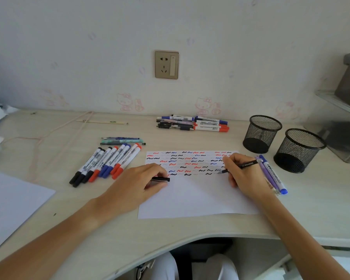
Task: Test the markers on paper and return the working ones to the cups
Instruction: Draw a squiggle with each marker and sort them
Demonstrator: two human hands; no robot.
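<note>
**On the desk: pen test mid-squiggle**

On the desk (190, 229) there's a sheet of paper (198, 197) right in front of the person, top half covered w/ rows of little red, blue & black squiggles, bottom half blank.

Right hand (243, 174) is pinching a black pen (239, 166) in a writing grip, tip down on the paper at the right end of the lowest squiggle rows. Left hand (141, 181) sits on the left edge of the paper, fingers curled round a black cap (161, 179) that pokes out past the fingertips.

Other stuff:
- Two black mesh cups (262, 134) (299, 150) at the right side of the desk, just beside each other, both upright. Can't see any pens standing in them.
- A blue marker (274, 174) & a couple of purple pens (266, 174) lying btw the right hand and the nearer cup, partly under the wrist.
- Fanned row of markers (107, 164) left of the paper, black, red & blue caps pointing toward the person.
- Few thin pens (122, 141) lying flat just behind that row.
- Another pile of markers & pens (192, 123) at the back near the wall, below the wall socket (166, 64).
- Second sheet of paper (10, 203) at the near left corner, well apart from the first.
- Pinkish cord (49, 136) trailing across the left part of the desk.
</note>
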